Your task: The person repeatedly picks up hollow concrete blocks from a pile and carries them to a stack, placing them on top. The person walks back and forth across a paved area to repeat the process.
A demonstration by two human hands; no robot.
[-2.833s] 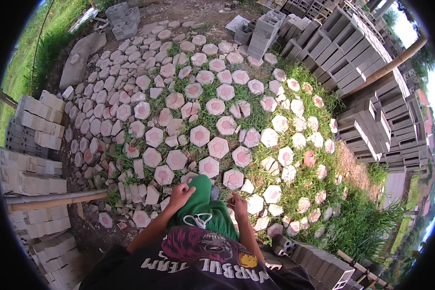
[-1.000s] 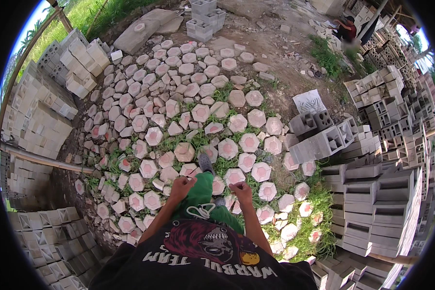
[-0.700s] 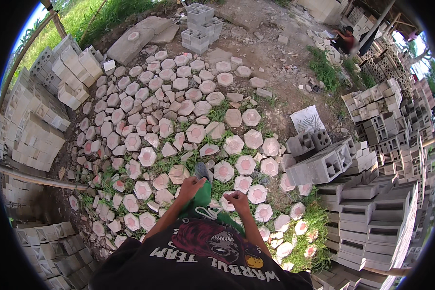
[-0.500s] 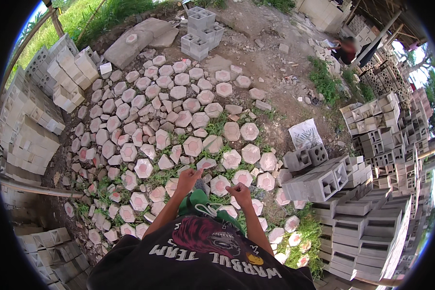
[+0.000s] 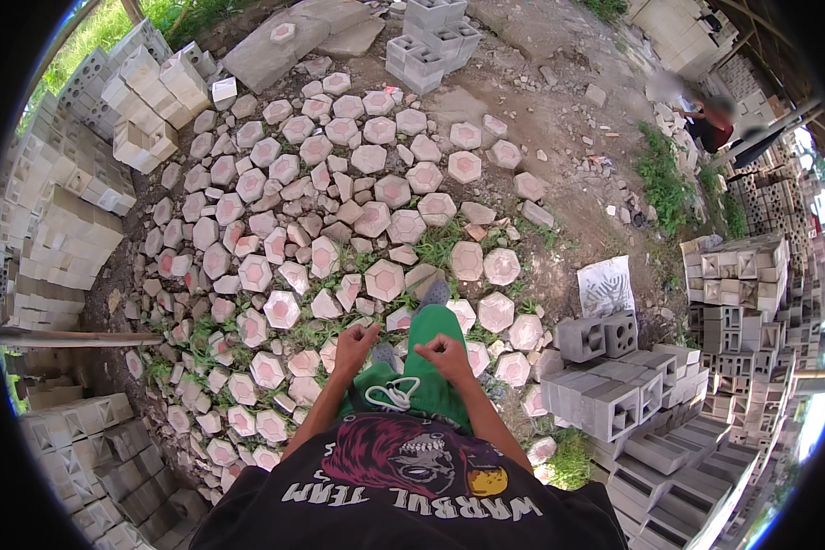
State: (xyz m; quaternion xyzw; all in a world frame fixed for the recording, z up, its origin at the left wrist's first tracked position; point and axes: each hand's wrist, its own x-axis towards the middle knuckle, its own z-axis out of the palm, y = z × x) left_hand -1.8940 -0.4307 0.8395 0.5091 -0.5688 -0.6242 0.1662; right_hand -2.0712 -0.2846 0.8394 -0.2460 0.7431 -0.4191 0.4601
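My left hand point(image 5: 356, 346) hangs in front of my body with its fingers curled in, and nothing shows in it. To its right, my right hand point(image 5: 445, 355) is closed in a loose fist over my green shorts point(image 5: 439, 325), also with no object visible. Neither hand touches the ground. Around and ahead of my feet lie many hexagonal concrete paving blocks point(image 5: 384, 280) with reddish centres. One grey shoe point(image 5: 437, 291) is forward among them; a hexagonal block point(image 5: 282, 309) lies ahead and left of my left hand.
Hollow concrete blocks point(image 5: 605, 390) are stacked on the right, with more block stacks point(image 5: 64, 238) on the left. A grey block pile point(image 5: 429, 44) stands ahead. Broken rubble and grass lie between the pavers. A printed sack point(image 5: 605, 286) lies at right; people point(image 5: 713, 124) are far right.
My view has shifted, and the scene ahead now sits further right and higher. One leg has come forward onto the pavers. Both hands remain curled in front of me.
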